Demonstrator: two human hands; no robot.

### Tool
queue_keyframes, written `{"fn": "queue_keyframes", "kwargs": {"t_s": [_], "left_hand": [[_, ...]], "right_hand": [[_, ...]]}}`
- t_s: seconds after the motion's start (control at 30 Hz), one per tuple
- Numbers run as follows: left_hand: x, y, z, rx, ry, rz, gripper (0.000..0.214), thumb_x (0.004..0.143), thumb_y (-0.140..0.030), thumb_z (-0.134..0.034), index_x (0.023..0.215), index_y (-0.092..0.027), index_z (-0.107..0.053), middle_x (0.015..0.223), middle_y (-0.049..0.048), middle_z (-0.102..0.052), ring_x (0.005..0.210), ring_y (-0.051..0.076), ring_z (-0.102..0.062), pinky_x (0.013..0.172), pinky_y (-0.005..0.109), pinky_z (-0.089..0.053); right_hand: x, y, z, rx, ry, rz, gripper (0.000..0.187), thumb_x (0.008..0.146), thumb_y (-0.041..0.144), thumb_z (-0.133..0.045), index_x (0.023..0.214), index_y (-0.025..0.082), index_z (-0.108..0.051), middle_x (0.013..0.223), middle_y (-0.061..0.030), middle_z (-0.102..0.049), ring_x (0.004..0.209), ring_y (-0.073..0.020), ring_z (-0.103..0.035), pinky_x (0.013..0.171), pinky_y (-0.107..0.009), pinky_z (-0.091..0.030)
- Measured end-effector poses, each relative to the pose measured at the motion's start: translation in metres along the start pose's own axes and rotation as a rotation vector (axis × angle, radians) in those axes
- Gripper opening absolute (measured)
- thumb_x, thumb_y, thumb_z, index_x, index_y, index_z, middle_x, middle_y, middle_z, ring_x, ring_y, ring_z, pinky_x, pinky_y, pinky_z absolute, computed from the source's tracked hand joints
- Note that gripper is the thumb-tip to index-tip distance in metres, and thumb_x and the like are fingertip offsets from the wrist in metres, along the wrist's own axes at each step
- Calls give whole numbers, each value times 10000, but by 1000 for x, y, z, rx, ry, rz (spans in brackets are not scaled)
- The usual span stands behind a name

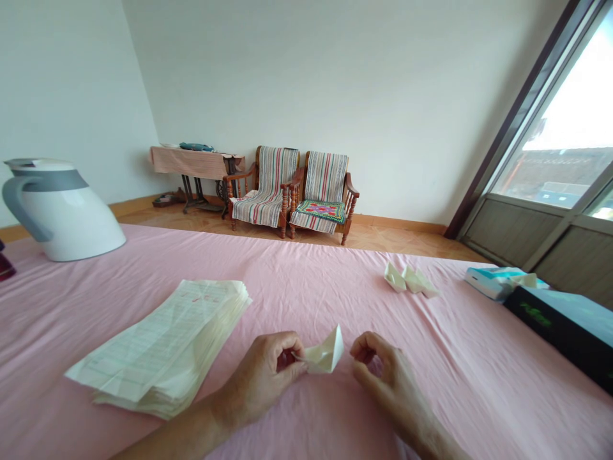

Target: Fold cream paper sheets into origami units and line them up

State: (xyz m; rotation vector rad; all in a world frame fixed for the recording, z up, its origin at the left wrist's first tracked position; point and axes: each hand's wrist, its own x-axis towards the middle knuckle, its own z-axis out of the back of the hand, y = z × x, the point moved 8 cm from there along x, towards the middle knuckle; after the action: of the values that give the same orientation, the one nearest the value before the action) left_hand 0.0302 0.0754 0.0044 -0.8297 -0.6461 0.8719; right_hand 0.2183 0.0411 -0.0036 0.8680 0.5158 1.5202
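Note:
A small folded paper boat (327, 353) sits low over the pink tablecloth (306, 281) between my hands. My left hand (264, 377) pinches its left tip with curled fingers. My right hand (380, 370) is just right of the boat, fingers curled together, not touching the paper as far as I can see. A thick stack of lined paper sheets (165, 345) lies to the left of my left hand. Two finished paper boats (410, 280) rest farther back on the right.
A white electric kettle (60, 207) stands at the back left. A tissue box (500, 282) and a black box (565, 326) lie at the right edge. Beyond the table are two wooden chairs (294, 191), a small side table (194, 163) and a window.

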Motion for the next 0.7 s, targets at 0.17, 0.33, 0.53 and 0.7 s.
{"fn": "queue_keyframes", "kwargs": {"t_s": [0.17,0.33,0.53,0.7], "left_hand": [[-2,-5,0,99,-1,-46,85,791,-107,-591,726,-161,-606,690,-25,-605,656,124,-552,609,206,-385],[-8,-24,-2,264,13,-207,141,796,-41,-553,733,-163,-582,740,-6,-603,712,141,-552,670,240,-380],[-8,-25,-1,273,6,-206,132,794,-60,-592,724,-166,-554,745,-3,-587,731,154,-548,674,252,-384],[-6,-19,2,204,-2,-162,114,781,-82,-610,730,-168,-556,768,0,-592,751,155,-564,681,249,-395]], "right_hand": [[-5,15,5,0,-64,169,378,715,149,-482,1077,236,-547,1037,-37,-611,1006,-214,-576,853,-354,-448],[-11,42,5,-94,-55,361,461,755,67,-437,1158,279,-507,1311,-70,-475,1240,-222,-449,975,-425,-396],[-10,45,8,-259,-18,343,256,752,42,-458,872,241,-564,1259,-72,-528,1154,-261,-505,905,-472,-403],[-10,44,10,-243,-19,354,268,753,53,-472,909,251,-563,1264,-69,-530,1161,-253,-505,895,-445,-420]]}}
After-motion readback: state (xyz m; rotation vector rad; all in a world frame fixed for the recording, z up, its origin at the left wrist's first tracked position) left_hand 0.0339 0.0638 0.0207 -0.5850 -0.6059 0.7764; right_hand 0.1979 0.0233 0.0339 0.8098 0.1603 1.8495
